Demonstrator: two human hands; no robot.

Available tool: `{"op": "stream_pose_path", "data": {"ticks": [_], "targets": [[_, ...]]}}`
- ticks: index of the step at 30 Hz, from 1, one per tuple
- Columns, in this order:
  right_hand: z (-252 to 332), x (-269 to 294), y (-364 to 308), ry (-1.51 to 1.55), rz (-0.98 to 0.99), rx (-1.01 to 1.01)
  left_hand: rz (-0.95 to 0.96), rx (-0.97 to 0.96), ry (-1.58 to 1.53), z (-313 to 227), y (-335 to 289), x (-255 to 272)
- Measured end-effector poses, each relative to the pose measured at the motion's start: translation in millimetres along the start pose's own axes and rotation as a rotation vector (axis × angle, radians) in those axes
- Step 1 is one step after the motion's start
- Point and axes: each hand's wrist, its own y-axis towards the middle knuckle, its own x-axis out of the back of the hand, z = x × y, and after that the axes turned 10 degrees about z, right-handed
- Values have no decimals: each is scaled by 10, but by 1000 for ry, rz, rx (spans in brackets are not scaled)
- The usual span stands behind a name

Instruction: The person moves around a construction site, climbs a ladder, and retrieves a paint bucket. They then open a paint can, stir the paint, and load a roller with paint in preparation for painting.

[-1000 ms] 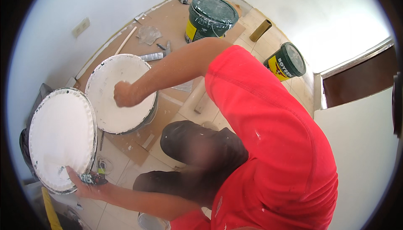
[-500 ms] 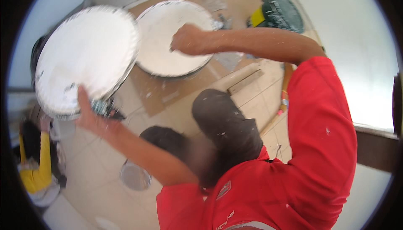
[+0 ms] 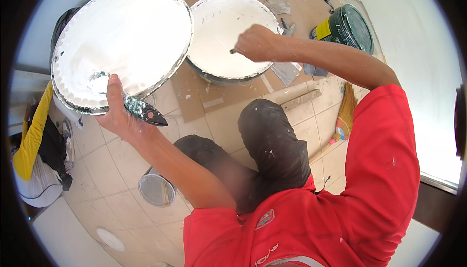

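Note:
My left hand [image 3: 116, 113] grips the lower rim of a large round pan [image 3: 121, 33] coated in white paste, tilted up toward me. The same hand pins a paint-stained tool with a dark handle [image 3: 146, 113] against that rim. My right hand [image 3: 255, 43] is closed on a small dark tool whose tip pokes out to the left. It hovers over an open bucket [image 3: 219, 28] full of white paste, which stands on cardboard [image 3: 194, 92]. My knees in dark trousers are below.
A green-black lidded bucket [image 3: 348, 26] stands at the far right, by the wall. A broom [image 3: 343, 116] and a wood strip [image 3: 299, 100] lie on the tiled floor. A small metal can [image 3: 155, 189] sits near my left knee. Yellow and black clothing [image 3: 34, 140] lies left.
The view has swung, so the pan and bucket sit higher and larger in the picture. My right hand has slid toward the bucket's right side; my left hand keeps hold of the pan's rim.

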Motion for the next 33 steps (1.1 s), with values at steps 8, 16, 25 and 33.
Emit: {"op": "stream_pose_path", "data": {"ticks": [8, 16, 25, 33], "targets": [[-653, -113, 49, 4, 83, -271, 73, 74, -32, 176, -13, 35], [-779, -290, -223, -302, -212, -439, 33, 85, -31, 137, -30, -20], [708, 1384, -1499, 318, -51, 319, -30, 262, 174, 121, -27, 120], [1635, 1321, -1607, 552, 49, 617, 38, 92, 98, 54, -347, -271]]}}
